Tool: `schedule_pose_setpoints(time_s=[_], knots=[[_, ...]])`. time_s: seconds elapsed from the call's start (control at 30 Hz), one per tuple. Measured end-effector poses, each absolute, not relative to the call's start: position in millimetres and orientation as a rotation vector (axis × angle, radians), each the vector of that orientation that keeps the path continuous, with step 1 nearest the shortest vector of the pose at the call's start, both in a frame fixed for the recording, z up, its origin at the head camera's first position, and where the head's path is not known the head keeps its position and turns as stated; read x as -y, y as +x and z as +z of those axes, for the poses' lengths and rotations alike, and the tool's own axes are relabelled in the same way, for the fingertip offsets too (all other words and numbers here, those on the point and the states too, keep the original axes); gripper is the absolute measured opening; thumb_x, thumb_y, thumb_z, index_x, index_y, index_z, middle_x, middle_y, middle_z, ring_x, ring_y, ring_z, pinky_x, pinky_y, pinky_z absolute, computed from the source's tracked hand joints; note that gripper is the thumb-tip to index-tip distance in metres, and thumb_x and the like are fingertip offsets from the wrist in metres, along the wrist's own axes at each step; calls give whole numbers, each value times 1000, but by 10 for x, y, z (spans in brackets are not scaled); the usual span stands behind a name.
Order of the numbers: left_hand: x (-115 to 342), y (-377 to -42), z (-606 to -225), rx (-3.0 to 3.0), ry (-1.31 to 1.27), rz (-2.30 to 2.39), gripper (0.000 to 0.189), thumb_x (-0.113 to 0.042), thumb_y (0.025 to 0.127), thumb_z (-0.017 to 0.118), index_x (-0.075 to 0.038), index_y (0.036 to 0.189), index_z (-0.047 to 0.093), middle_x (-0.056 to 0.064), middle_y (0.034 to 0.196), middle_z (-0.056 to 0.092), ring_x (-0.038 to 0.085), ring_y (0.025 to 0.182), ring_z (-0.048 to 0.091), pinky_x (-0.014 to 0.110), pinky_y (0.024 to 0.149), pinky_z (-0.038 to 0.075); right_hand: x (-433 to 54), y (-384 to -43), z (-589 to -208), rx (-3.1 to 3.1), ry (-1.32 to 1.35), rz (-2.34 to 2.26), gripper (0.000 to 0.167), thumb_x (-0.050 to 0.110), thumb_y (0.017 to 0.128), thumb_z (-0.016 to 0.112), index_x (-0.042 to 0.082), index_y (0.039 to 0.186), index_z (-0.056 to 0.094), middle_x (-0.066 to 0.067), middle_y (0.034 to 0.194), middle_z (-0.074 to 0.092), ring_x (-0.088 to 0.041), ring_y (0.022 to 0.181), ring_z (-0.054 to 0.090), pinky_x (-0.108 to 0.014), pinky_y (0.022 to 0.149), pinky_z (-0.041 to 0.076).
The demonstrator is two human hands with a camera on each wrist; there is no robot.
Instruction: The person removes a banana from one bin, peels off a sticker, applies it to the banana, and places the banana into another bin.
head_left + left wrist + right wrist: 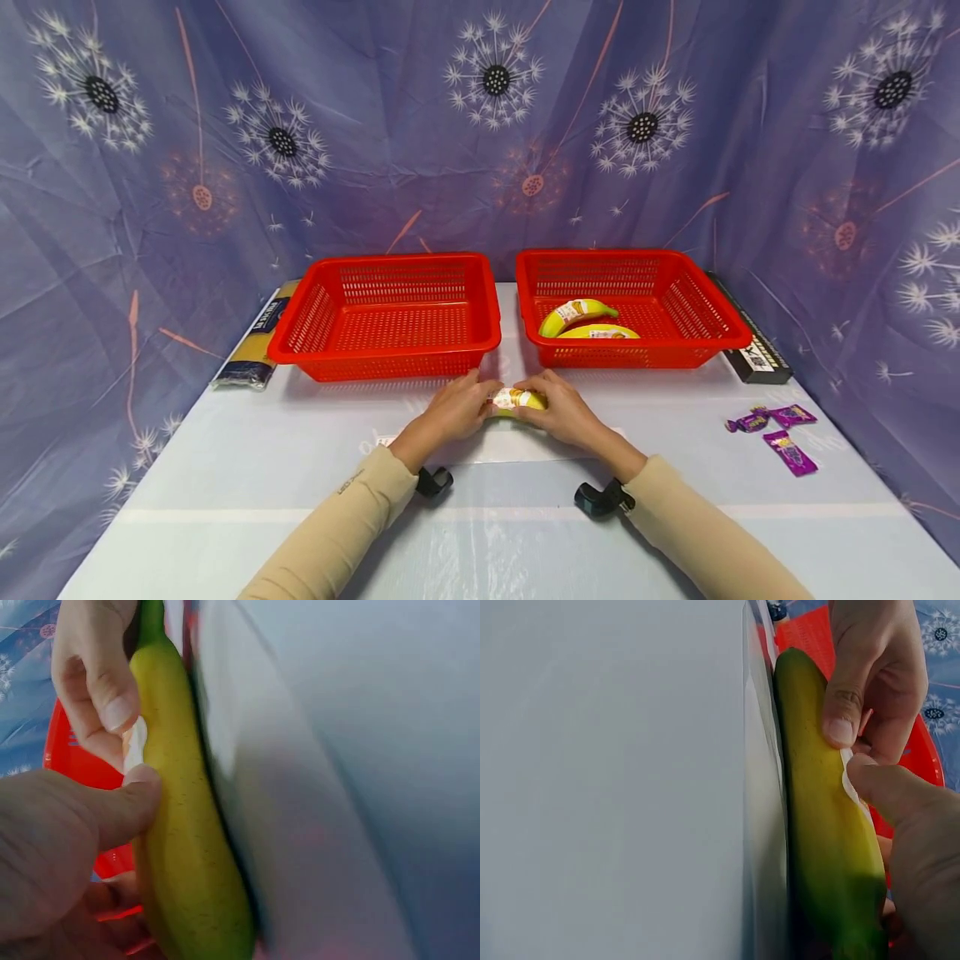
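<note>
A yellow banana with green ends lies crosswise on the table in front of the two baskets. On its far side is a white and orange label. My left hand holds the banana from the left, its thumb at the label's edge. From the other side my right hand grips it, with the thumb on the label too. In both wrist views the label's white edge stands slightly off the peel between the thumbs. The other fingers are partly hidden behind the banana.
Two red baskets stand behind the hands: a left basket and a right basket containing two labelled bananas. A brown and dark-blue packet lies at left, a black box at right, near three purple-wrapped candies.
</note>
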State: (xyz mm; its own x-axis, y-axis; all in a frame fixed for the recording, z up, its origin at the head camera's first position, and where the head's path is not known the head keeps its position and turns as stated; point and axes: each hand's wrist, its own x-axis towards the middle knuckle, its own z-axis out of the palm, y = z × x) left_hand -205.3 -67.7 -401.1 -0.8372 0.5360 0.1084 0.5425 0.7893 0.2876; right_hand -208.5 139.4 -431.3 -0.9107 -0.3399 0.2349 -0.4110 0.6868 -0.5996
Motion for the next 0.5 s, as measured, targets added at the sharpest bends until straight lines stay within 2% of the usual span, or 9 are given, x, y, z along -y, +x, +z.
schedule_pose_setpoints(time_s=[0.1, 0.27, 0.5], knots=[[682, -2041, -4033, 2930, -864, -471, 32, -23, 88, 65, -11, 118, 61, 14, 110, 58, 28, 92, 61, 44, 81, 50, -1361, -2097, -4329, 2762, 609, 998, 32, 29, 76, 77, 17, 104, 68, 0, 88, 54, -10, 77, 48, -25, 68, 38], [699, -2037, -4058, 2906, -846, -463, 36, -26, 88, 65, -7, 119, 61, 20, 122, 57, 33, 103, 62, 47, 87, 50, -1310, -2114, -4335, 2751, 584, 916, 30, 32, 75, 78, 18, 99, 67, 1, 85, 54, -10, 74, 48, -25, 65, 38], [757, -2038, -4076, 2863, -894, -485, 38, -24, 87, 67, -2, 117, 61, 18, 113, 59, 28, 91, 61, 43, 83, 51, -1251, -2108, -4309, 2742, 583, 821, 30, 33, 74, 78, 16, 95, 64, 0, 82, 53, -10, 71, 46, -25, 62, 36]])
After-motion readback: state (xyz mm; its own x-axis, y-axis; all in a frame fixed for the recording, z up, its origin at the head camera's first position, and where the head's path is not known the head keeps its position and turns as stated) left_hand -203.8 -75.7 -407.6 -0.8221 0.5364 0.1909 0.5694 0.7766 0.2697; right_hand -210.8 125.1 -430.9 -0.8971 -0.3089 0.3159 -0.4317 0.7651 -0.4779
